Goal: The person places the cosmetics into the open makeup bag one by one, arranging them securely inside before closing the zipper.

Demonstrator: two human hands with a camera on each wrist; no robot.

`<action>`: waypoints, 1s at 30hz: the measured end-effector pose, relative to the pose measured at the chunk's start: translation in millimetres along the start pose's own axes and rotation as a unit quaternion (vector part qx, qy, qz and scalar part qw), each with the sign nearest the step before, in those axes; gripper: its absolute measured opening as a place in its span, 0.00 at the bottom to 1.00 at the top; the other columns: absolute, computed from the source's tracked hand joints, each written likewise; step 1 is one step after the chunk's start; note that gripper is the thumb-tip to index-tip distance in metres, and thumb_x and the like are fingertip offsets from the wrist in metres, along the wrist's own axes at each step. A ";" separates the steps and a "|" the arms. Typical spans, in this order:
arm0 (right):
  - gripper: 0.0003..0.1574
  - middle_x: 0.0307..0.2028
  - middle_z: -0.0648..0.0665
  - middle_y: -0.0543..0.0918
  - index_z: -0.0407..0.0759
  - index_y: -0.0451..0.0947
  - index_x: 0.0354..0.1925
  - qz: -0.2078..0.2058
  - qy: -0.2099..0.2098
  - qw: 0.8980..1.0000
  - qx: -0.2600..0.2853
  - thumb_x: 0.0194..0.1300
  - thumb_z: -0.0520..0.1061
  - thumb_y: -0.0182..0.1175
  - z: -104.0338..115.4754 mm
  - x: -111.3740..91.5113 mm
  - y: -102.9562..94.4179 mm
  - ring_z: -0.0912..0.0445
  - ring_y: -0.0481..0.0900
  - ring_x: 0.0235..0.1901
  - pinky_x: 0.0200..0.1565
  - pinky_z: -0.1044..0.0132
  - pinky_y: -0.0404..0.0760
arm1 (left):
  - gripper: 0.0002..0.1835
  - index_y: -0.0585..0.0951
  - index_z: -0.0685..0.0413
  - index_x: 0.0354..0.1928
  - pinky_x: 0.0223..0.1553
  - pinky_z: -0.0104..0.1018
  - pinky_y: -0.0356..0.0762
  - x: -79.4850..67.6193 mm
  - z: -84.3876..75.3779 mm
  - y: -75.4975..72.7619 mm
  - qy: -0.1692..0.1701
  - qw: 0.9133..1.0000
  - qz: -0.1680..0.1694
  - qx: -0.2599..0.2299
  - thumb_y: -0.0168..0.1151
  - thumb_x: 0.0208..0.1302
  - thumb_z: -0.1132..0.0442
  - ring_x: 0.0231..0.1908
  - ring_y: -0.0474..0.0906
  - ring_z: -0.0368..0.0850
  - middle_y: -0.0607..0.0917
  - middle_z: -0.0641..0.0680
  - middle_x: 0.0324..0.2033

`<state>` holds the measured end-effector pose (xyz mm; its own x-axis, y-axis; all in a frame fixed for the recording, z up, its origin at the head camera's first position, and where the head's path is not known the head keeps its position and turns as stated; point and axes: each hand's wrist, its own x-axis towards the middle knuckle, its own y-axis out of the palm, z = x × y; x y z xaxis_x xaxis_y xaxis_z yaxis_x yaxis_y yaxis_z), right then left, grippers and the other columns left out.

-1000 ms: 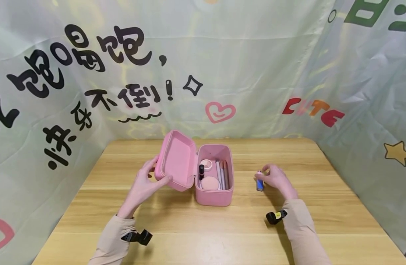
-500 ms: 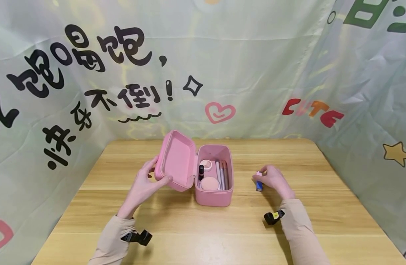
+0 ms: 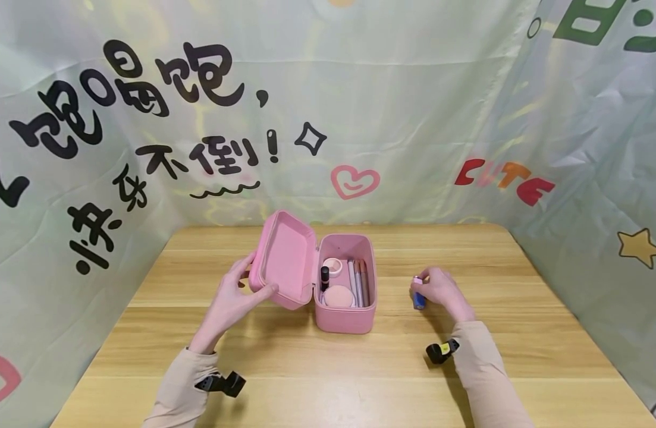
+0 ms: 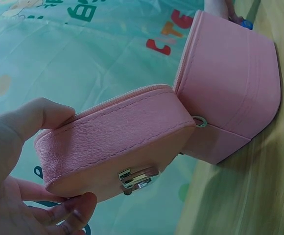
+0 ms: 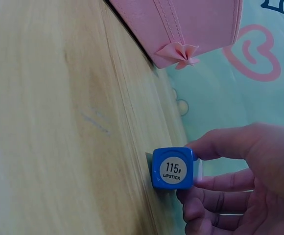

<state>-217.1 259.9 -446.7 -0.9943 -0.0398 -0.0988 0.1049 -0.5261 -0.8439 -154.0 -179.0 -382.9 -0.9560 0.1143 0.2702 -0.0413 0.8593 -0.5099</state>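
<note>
While lid [image 3: 289,257] leans open, right grip [image 3: 440,287], lipstick [image 5: 173,168]

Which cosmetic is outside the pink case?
The blue lipstick, pinched in the right hand. The black tube, round items and pens all sit inside the case.

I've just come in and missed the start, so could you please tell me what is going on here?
A person's left hand holds the open lid of a pink vanity case, while the right hand pinches a blue lipstick outside it, to the right. In the case sit several slim sticks, a black-capped tube and two round items.
</note>
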 end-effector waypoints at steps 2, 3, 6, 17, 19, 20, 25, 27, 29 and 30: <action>0.26 0.42 0.31 0.85 0.26 0.78 0.49 0.001 -0.001 1.000 0.001 0.64 0.48 0.59 -0.3 0.1 -0.1 0.44 0.81 0.42 0.46 0.51 0.80 | 0.42 0.67 0.58 0.73 0.48 0.41 0.67 0.0 0.1 0.2 0.000 1.000 -0.001 0.000 0.73 0.58 0.59 0.55 0.77 0.57 0.77 0.62 0.64; 0.26 0.43 0.31 0.85 0.26 0.78 0.49 0.002 -0.001 1.000 0.005 0.65 0.48 0.59 -0.4 0.1 -0.1 0.44 0.81 0.42 0.46 0.52 0.80 | 0.42 0.67 0.58 0.73 0.49 0.41 0.67 0.0 0.1 0.2 0.001 1.000 -0.001 0.000 0.73 0.58 0.59 0.55 0.77 0.57 0.77 0.62 0.64; 0.25 0.41 0.32 0.85 0.27 0.78 0.49 -0.004 -0.006 1.000 0.021 0.65 0.49 0.59 1.0 -0.8 -0.3 0.45 0.81 0.41 0.44 0.55 0.80 | 0.42 0.67 0.58 0.73 0.48 0.41 0.67 -0.1 0.1 0.3 0.000 1.000 -0.002 0.002 0.73 0.57 0.59 0.55 0.77 0.57 0.77 0.61 0.64; 0.25 0.30 0.41 0.82 0.29 0.75 0.55 -0.078 -0.064 0.990 0.096 0.66 0.47 0.59 15.7 -5.9 -9.9 0.56 0.73 0.29 0.31 0.67 0.70 | 0.42 0.67 0.58 0.74 0.48 0.39 0.66 -0.4 -0.8 -0.5 -0.004 1.000 0.002 0.000 0.73 0.58 0.59 0.55 0.76 0.56 0.77 0.62 0.64; 0.24 0.30 0.41 0.84 0.30 0.76 0.55 -0.092 -0.078 0.987 0.105 0.67 0.46 0.60 18.7 -6.1 -11.2 0.57 0.73 0.29 0.32 0.67 0.70 | 0.42 0.67 0.58 0.74 0.48 0.39 0.66 -0.6 -1.0 -0.6 -0.005 1.000 0.002 0.000 0.73 0.58 0.58 0.55 0.76 0.56 0.77 0.62 0.64; 0.24 0.31 0.41 0.85 0.30 0.76 0.55 -0.097 -0.083 0.986 0.111 0.68 0.46 0.60 20.4 -6.3 -11.9 0.58 0.74 0.30 0.33 0.68 0.70 | 0.42 0.67 0.58 0.74 0.48 0.39 0.67 -0.7 -1.1 -0.6 -0.005 1.000 0.002 0.000 0.73 0.58 0.59 0.55 0.76 0.56 0.77 0.61 0.64; 0.22 0.35 0.37 0.87 0.32 0.75 0.56 -0.110 -0.108 0.977 0.147 0.69 0.44 0.60 30.4 -9.1 -15.9 0.62 0.76 0.31 0.34 0.70 0.72 | 0.42 0.67 0.57 0.74 0.48 0.38 0.67 -0.6 -1.0 -0.3 -0.005 1.000 0.001 0.000 0.73 0.58 0.59 0.55 0.76 0.55 0.77 0.61 0.64; 0.21 0.35 0.35 0.87 0.32 0.75 0.56 -0.116 -0.123 0.971 0.166 0.70 0.43 0.60 35.7 -10.6 -18.6 0.64 0.75 0.29 0.33 0.71 0.72 | 0.42 0.67 0.57 0.74 0.49 0.38 0.66 -0.3 -0.8 -0.1 -0.004 1.000 0.001 -0.001 0.73 0.58 0.59 0.55 0.76 0.55 0.77 0.61 0.63; 0.20 0.35 0.34 0.86 0.33 0.75 0.56 -0.126 -0.140 0.964 0.185 0.69 0.42 0.61 42.2 -12.6 -21.5 0.65 0.74 0.28 0.32 0.71 0.72 | 0.42 0.67 0.57 0.74 0.48 0.39 0.66 -0.3 -0.8 0.0 -0.003 1.000 0.000 -0.003 0.73 0.58 0.59 0.55 0.76 0.55 0.77 0.60 0.63; 0.20 0.35 0.34 0.86 0.32 0.75 0.56 -0.129 -0.145 0.963 0.190 0.69 0.41 0.61 47.0 -14.3 -23.7 0.65 0.74 0.27 0.32 0.72 0.72 | 0.42 0.67 0.57 0.74 0.49 0.39 0.67 -0.3 -0.8 0.0 -0.003 1.000 0.000 -0.004 0.73 0.58 0.59 0.55 0.76 0.56 0.77 0.61 0.63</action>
<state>-206.2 233.0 -400.5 -0.9556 -0.0729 0.2854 -0.1052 -0.8205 -0.5619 -153.4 -178.6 -382.4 -0.9577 0.1118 0.2650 -0.0387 0.8629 -0.5038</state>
